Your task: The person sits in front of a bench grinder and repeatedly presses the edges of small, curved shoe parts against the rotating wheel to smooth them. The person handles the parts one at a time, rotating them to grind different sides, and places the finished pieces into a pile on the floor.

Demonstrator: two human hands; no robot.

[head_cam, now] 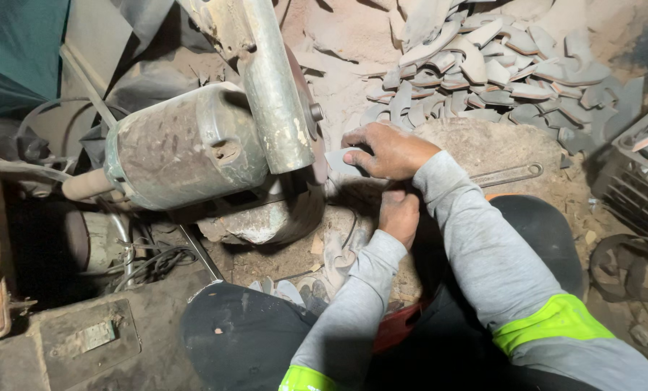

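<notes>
Centre of frame: the right hand pinches a small pale flat piece by its rear edge, fingers closed narrowly on it, so the free edge meets the rim of the grinding wheel. The left hand, just below, is curled with its fingers closed beneath the right wrist, apparently bracing it; whether it holds anything cannot be told. A heap of similar cut pieces lies at upper right, near the wheel. The motor sits at left.

A pile of grey cut pieces lay beyond the motor. A wrench lay right of the motor, a crate farther right, cables below it.
</notes>
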